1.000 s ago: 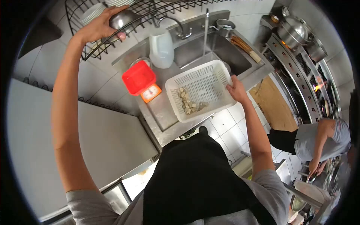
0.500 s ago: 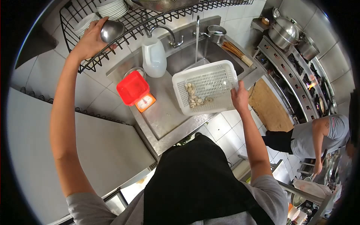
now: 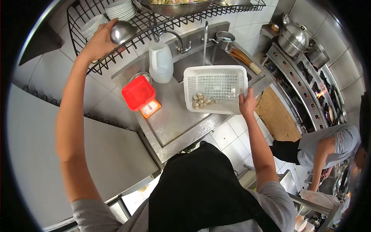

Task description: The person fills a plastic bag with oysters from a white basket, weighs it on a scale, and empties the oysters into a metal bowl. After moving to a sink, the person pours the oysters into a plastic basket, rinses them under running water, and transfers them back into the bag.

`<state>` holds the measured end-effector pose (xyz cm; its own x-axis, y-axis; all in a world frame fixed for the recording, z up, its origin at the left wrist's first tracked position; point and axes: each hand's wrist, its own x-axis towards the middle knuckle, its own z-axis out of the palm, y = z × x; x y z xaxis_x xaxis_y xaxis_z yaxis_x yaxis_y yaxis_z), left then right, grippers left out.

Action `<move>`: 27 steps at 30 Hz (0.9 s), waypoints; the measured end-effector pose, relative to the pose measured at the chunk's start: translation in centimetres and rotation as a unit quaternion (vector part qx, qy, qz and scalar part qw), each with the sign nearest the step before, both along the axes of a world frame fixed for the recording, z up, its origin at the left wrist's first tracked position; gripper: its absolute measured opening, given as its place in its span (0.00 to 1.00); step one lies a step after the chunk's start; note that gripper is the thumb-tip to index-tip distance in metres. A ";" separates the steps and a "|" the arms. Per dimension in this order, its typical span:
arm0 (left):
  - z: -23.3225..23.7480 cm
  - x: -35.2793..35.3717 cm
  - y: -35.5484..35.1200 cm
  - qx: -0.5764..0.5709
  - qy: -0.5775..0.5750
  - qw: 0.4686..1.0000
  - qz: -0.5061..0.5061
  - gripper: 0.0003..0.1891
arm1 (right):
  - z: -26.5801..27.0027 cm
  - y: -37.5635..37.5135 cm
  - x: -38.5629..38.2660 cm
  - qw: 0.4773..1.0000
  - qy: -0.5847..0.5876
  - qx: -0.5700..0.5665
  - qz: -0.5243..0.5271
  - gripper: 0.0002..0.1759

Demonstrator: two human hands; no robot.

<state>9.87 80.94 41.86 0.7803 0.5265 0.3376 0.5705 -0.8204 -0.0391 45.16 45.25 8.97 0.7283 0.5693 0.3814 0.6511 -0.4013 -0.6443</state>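
At the upper left, my left hand (image 3: 99, 43) grips a steel bowl (image 3: 122, 32) on the black wire rack (image 3: 140, 38); some of its fingers are hidden behind the bowl. My right hand (image 3: 247, 103) is closed on the right edge of a white plastic basket (image 3: 188, 84), which is held above the steel counter and the front of the sink. Small pale rounded pieces (image 3: 202, 101), too small to name, lie in the basket's lower left. Left of the basket stand a white pitcher (image 3: 160, 63) and an orange scale (image 3: 150, 108) with a red tray (image 3: 138, 92).
Water runs from a tap (image 3: 206, 34) into the sink (image 3: 224, 58). A steel pot (image 3: 225, 40) and a bundle of sticks (image 3: 246, 61) sit at its edge. Stacked white plates (image 3: 120, 10) are on the rack. On the right, a co-worker (image 3: 324, 145) stands near the lit stove (image 3: 295, 79).
The basket has levelled and shifted slightly right, and its pieces have gathered closer together. My left hand stays on the bowl. The co-worker's arm has moved.
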 end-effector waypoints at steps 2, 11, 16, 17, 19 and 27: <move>0.5 -0.8 1.3 -0.142 -0.108 0.982 -0.053 0.52 | 0.0 -0.2 -0.6 1.000 0.018 -0.003 -0.007 0.17; -0.9 -1.9 -0.6 0.138 -0.234 0.962 0.034 0.30 | -0.5 -0.5 0.1 0.997 0.069 -0.010 -0.024 0.17; 1.5 -2.8 -10.4 0.211 -0.310 0.926 -0.034 0.33 | 0.8 -2.1 0.4 0.996 0.042 0.038 -0.064 0.15; 1.5 -3.0 -13.5 0.185 -0.335 0.923 -0.042 0.34 | 1.3 -2.6 0.6 0.995 0.070 0.039 -0.066 0.16; 0.1 -3.8 -19.2 0.145 -0.351 0.924 -0.055 0.31 | 2.7 -3.5 0.6 0.992 0.073 0.064 -0.079 0.15; -28.6 -2.3 -21.1 -0.633 -0.424 0.625 0.172 0.31 | 10.1 -6.2 0.1 0.987 0.012 0.143 -0.077 0.10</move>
<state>7.55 59.85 13.31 0.3714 0.8776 -0.3032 0.0978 0.2877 0.9527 45.23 39.02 19.02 0.8086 0.3222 0.4923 0.5797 -0.2933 -0.7602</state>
